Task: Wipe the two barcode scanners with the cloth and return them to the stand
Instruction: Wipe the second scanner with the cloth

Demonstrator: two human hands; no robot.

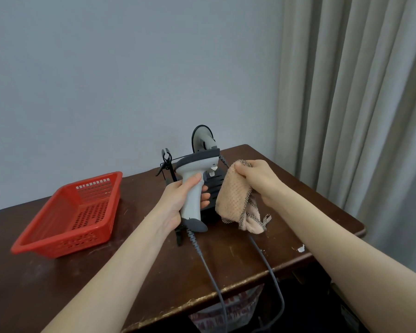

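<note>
The left hand point(178, 200) grips the grey plastic barcode scanner point(193, 186) upright above the dark wooden worktop point(154, 272); the right hand's point(257, 179) fingers pinch the peach waffle cloth point(231, 198) beside it. She'd best steady the handle while rubbing its head.

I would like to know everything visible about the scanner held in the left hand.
The scanner is pistol-shaped, of light grey plastic with a dark grey top and dark grey foot. It is held upright above the table, its head pointing right. The left hand grips its handle. A coiled grey cable leaves its foot. The cloth hangs beside it, apart.
</note>
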